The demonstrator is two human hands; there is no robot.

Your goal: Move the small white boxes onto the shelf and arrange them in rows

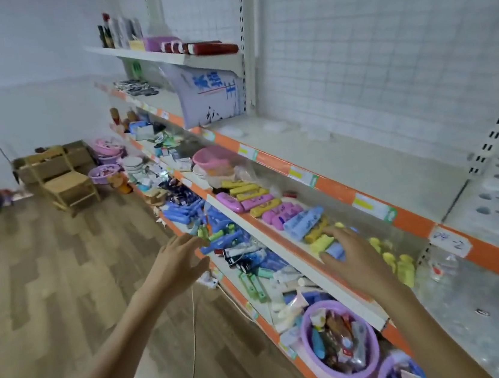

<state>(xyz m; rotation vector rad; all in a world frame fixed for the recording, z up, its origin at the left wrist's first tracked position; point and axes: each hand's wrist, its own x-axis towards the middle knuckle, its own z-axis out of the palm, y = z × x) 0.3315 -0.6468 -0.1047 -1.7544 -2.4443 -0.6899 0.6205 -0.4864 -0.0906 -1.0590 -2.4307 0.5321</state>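
My left hand (178, 262) hovers with spread, relaxed fingers over the front edge of the lowest shelf (232, 288), holding nothing. My right hand (349, 253) reaches over the middle shelf (322, 277) with its fingers spread above blue and yellow packets (322, 242); it grips nothing. Small white boxes (158, 176) lie jumbled farther left on the lower shelves, among mixed goods. The wide upper shelf (364, 159) with an orange price strip is mostly bare.
Pink and yellow cases (252, 199) line the middle shelf. Blue tubes (215, 224) crowd the lowest shelf, and purple basins (339, 339) with packets stand at its near end. A wooden chair (65, 183) and cardboard boxes (47, 165) stand on the wood floor at left.
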